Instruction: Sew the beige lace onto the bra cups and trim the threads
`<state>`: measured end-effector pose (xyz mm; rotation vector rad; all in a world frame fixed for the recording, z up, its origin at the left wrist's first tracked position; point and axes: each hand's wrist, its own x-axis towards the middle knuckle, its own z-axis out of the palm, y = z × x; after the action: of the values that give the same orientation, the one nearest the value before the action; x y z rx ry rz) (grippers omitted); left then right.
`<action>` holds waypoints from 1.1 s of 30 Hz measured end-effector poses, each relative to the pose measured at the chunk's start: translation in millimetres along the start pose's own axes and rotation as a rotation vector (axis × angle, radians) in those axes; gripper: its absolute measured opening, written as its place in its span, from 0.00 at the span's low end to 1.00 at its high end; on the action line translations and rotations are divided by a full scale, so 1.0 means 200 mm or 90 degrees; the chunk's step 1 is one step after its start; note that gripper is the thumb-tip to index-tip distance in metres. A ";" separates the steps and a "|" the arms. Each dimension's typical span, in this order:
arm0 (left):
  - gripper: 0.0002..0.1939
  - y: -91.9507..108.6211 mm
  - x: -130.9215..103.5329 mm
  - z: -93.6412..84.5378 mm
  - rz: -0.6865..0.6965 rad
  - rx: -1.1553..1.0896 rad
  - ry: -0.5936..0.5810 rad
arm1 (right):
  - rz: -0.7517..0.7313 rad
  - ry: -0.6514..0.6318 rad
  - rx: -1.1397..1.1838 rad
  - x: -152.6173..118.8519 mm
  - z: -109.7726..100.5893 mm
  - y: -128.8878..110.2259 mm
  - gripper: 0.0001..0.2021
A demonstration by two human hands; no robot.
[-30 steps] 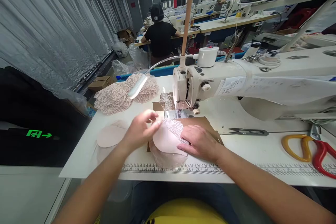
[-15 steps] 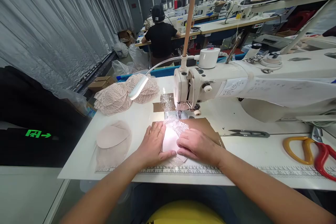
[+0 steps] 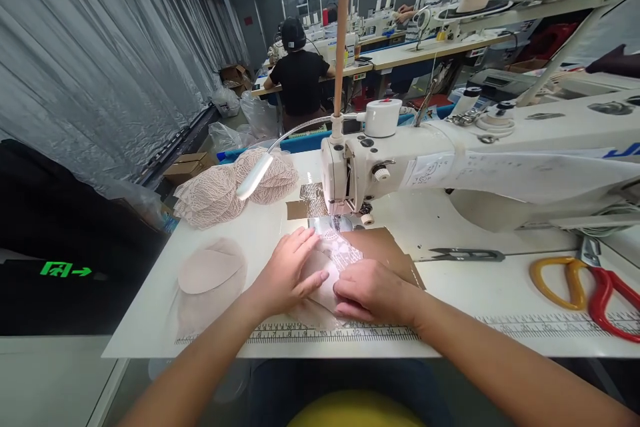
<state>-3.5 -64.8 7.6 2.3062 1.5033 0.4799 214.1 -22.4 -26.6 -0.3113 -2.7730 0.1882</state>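
Note:
Pale pink fabric with lace lies on the table just in front of the needle area of a white sewing machine. My left hand rests on the fabric's left side, fingers stretched toward the presser foot and thumb apart. On the right side of the piece, my right hand has its fingers curled together on the fabric's edge. A brown sheet lies flat beside the lace, partly behind my right hand.
Lace pieces are heaped at the back left, with smooth cut pieces nearer. Thread snips and red-and-yellow scissors lie right. A lamp hangs over the lace. A ruler strip runs along the front edge. Two people are farther back.
The view has shifted slightly. My left hand has lifted a little and its thumb has drawn up from the fabric's lower part. The fabric has turned and creased between my hands.

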 end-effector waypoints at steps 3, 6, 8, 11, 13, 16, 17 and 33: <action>0.22 0.03 0.09 0.03 0.037 -0.007 0.017 | 0.000 0.014 0.032 0.00 -0.02 0.01 0.14; 0.21 0.02 0.15 0.09 0.063 0.032 -0.018 | 0.029 0.033 0.036 -0.01 -0.02 0.02 0.15; 0.22 0.01 0.16 0.11 0.075 0.066 -0.031 | 0.051 0.035 0.035 -0.02 -0.02 0.04 0.15; 0.23 -0.02 0.14 0.11 0.079 0.094 -0.041 | 0.075 0.031 0.036 -0.02 -0.01 0.05 0.15; 0.23 -0.03 0.13 0.10 0.082 0.107 -0.047 | 0.083 0.027 0.038 -0.02 0.00 0.05 0.14; 0.21 -0.04 0.12 0.07 0.093 0.116 -0.047 | 0.089 0.021 0.043 -0.02 0.00 0.06 0.13; 0.21 -0.04 0.12 0.07 0.098 0.116 -0.043 | 0.095 0.018 0.043 -0.02 0.00 0.07 0.13; 0.21 0.14 0.10 0.03 0.101 0.054 -0.065 | 0.371 0.084 -0.114 -0.37 -0.44 0.06 0.11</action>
<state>30.0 -58.3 17.2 2.4875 1.3245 0.3395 315.9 -19.5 29.1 -1.1301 -2.4990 0.0546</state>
